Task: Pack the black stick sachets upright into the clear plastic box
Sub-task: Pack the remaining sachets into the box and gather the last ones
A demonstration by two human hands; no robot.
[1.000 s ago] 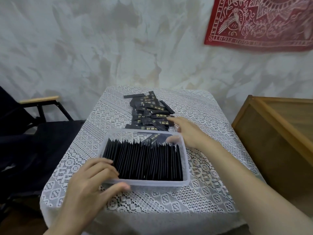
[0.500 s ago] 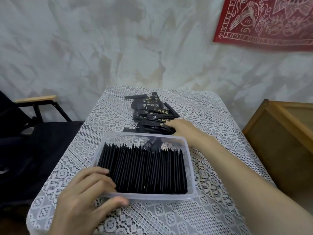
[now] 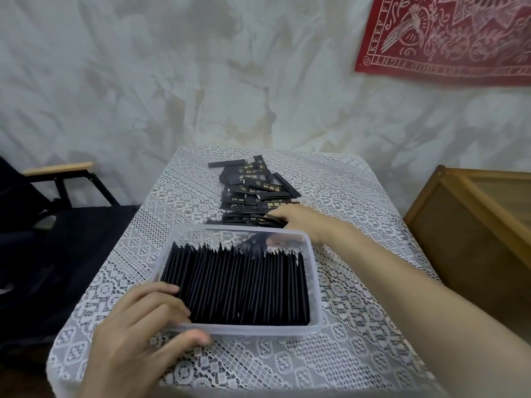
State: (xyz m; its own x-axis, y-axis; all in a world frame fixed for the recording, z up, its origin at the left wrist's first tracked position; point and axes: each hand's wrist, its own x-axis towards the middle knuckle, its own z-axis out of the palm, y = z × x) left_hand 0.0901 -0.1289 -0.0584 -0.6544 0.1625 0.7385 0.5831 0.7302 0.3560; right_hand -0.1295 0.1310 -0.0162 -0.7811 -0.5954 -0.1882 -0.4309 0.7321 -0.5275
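Several loose sachets (image 3: 253,191) touch right hand (image 3: 301,224) fingertips (image 3: 276,218), left hand (image 3: 138,334) gripping the box (image 3: 315,285)

Lace-clothed table (image 3: 359,202): clear box (image 3: 315,282), loose sachets (image 3: 253,182)

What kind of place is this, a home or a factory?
Probably a room in a home: a lace tablecloth, a red printed cloth hung on the wall, and a black chair with a wooden armrest.
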